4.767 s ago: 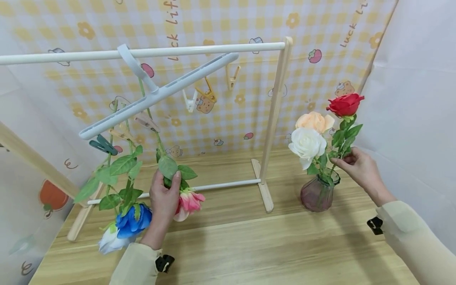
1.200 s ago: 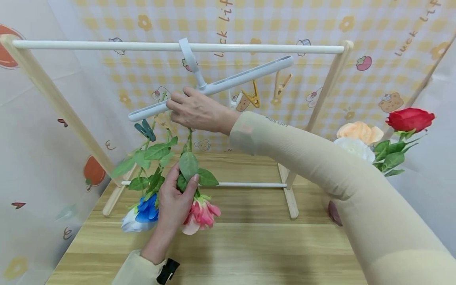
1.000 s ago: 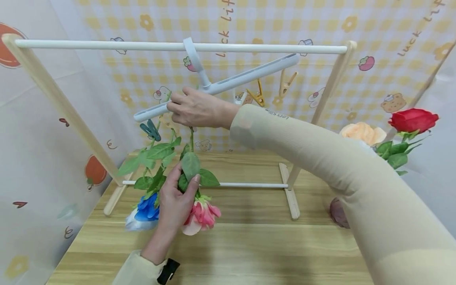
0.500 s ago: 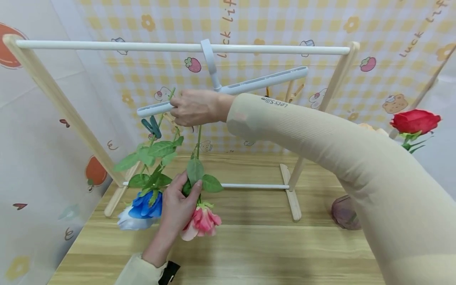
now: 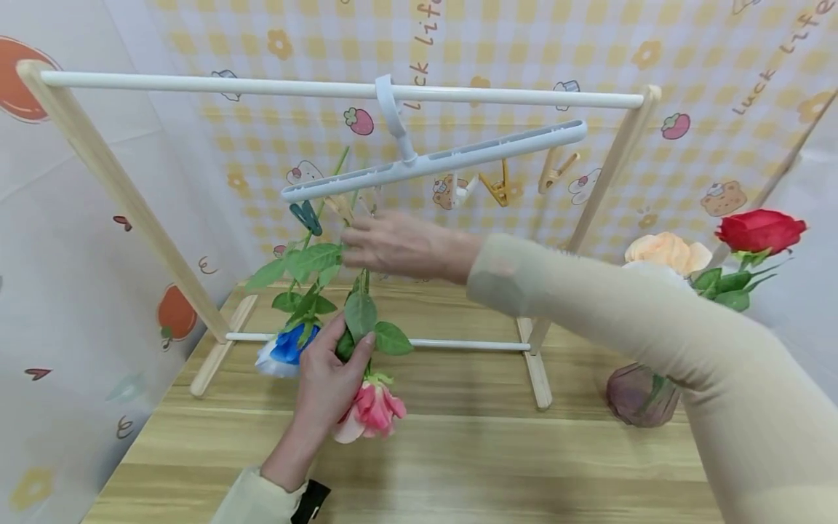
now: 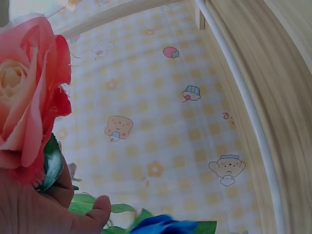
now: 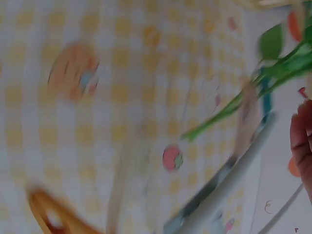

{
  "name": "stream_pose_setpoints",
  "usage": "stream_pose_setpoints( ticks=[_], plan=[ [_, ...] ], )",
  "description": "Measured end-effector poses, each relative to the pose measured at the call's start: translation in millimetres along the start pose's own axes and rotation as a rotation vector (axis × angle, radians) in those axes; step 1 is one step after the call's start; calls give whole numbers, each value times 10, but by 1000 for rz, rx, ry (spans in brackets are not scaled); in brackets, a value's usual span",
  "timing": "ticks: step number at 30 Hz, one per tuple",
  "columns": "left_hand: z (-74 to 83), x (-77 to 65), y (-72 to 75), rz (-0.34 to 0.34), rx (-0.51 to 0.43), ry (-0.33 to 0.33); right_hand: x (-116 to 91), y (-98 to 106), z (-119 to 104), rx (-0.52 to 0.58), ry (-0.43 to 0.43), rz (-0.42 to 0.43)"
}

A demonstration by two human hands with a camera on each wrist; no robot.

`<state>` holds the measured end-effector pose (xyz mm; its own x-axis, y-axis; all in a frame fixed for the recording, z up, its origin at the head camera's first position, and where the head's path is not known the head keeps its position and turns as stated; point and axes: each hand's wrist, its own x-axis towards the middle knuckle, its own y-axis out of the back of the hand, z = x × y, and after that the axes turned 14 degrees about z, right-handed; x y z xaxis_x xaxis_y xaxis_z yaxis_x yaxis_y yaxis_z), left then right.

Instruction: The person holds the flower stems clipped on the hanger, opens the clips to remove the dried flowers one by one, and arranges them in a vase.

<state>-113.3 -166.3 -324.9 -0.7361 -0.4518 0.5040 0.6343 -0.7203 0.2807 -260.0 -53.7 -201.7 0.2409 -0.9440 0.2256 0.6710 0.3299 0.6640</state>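
My left hand [image 5: 327,386] holds a pink rose [image 5: 374,409] by its leafy stem, bloom down; the left wrist view shows the pink bloom [image 6: 24,97] close above the fingers. My right hand [image 5: 409,246], blurred, is just below the pale blue hanger [image 5: 432,164], beside the rose stems. In the right wrist view its fingers [image 7: 301,146] show apart from the clips. A blue rose [image 5: 294,346] and a whitish one [image 5: 275,362] hang head down at the hanger's left end, near a teal clip [image 5: 306,218] and a beige clip [image 5: 339,207].
The hanger hooks over the rack's white rail [image 5: 216,86]. White [image 5: 463,191], orange [image 5: 497,188] and light yellow clips [image 5: 556,171] hang on its right half. At right, a purple vase [image 5: 641,397] bears a red rose [image 5: 762,231] and a peach rose [image 5: 668,253], partly behind the right sleeve.
The right hand went from the vase flowers to the hanger, then moved down and right off its bar. The hanger has shifted right along the rail and tilts less. The left hand keeps the pink rose.
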Motion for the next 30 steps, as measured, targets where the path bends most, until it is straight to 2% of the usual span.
stream_pose_setpoints(
  ticks=[6,12,14,18,21,24,25,28,30],
  plan=[
    [61,-34,-12,-54,-30,63,-254,-176,-427,163,-115,181],
    [134,-56,4,-118,1,120,-439,-273,-617,254,-153,320],
    [143,-57,19,-142,3,126,-498,-288,-657,270,-171,347],
    [128,-44,43,-153,-38,86,-625,-295,-741,329,-231,387],
    [77,10,81,-100,-110,18,-719,-279,-812,368,-285,428],
    [-15,139,151,24,-106,-85,-812,-248,-885,394,-343,463],
    [-54,202,179,84,-84,-137,-842,-229,-911,400,-362,468],
    [-188,409,274,240,35,-229,-927,-168,-997,406,-405,470],
    [-284,539,329,289,91,-263,-984,-123,-1057,420,-429,473]
  ],
)
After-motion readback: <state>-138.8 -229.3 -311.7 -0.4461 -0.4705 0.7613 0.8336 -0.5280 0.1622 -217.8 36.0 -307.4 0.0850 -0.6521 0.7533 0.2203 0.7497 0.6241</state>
